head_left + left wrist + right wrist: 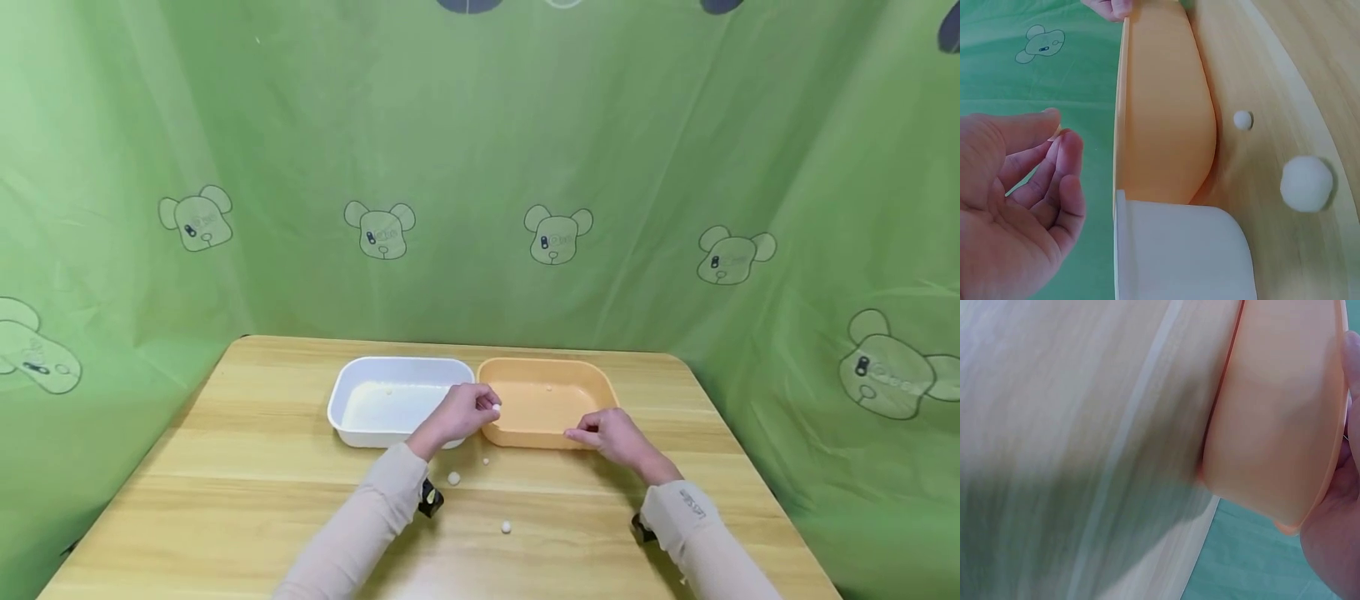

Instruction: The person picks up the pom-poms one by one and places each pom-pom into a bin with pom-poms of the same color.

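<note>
My left hand [463,410] pinches a small white ball [496,407] between thumb and fingertips, over the spot where the two trays meet. In the left wrist view that hand [1032,187] is level with the tray rims, its other fingers curled. My right hand [615,435] is at the near right rim of the orange tray [551,437], thumb and forefinger close together. Its fingertips overlap the rim; I cannot tell whether they hold anything. A white tray [375,437] stands left of the orange one, partly behind my left hand.
On the wooden table [247,500] in front of the trays lie a larger white ball [453,478], a tiny one [486,461] and another ball [506,527]. One small ball [389,392] sits inside the white tray, another [549,387] inside the orange. Green curtain [465,125] surrounds the table.
</note>
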`<action>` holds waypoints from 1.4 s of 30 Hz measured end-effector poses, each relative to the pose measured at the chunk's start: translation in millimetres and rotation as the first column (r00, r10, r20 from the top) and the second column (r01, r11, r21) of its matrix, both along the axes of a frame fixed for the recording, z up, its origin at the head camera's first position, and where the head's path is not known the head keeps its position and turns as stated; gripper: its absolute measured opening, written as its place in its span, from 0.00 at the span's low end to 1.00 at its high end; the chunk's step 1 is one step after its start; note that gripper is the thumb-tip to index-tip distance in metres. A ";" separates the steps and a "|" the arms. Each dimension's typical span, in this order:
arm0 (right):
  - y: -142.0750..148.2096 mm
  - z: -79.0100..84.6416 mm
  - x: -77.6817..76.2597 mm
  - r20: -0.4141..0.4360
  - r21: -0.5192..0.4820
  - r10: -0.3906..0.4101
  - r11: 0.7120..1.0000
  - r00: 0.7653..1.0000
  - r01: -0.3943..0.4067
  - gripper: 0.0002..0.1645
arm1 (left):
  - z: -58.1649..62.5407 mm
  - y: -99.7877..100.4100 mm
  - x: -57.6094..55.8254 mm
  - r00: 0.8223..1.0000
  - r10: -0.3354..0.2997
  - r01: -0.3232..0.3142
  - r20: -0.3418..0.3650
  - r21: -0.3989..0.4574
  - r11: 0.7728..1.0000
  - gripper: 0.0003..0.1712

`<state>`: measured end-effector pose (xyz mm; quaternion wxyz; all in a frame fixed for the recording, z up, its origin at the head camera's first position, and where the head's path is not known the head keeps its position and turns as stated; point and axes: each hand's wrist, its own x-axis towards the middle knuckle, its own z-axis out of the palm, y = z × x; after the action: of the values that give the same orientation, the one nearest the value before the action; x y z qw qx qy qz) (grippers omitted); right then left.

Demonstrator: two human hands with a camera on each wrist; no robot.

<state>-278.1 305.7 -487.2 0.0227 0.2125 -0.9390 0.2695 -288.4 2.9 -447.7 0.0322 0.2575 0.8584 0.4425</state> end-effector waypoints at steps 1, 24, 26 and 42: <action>0.0 -0.3 -0.1 -0.003 0.000 0.001 1.000 1.000 -0.001 0.20 | -0.9 1.2 -1.3 1.000 0.001 -0.001 -0.003 -0.003 1.000 0.03; -1.0 -4.1 1.3 -0.011 -0.009 0.012 1.000 1.000 -0.012 0.18 | -18.5 21.2 -25.4 1.000 -0.014 0.014 0.027 -0.016 1.000 0.05; -0.7 -3.3 0.8 -0.014 -0.010 0.013 1.000 1.000 -0.013 0.18 | -12.7 22.8 -22.8 0.999 0.007 -0.006 0.040 -0.035 0.999 0.05; 1.7 -3.1 0.0 -0.029 -0.012 0.007 1.000 1.000 -0.007 0.19 | -7.6 31.9 -24.1 0.998 0.068 -0.068 -0.001 -0.112 0.991 0.04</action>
<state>-278.0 307.4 -490.3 0.0365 0.2196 -0.9362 0.2721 -312.5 34.8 -455.2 0.0327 0.2253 0.8901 0.3948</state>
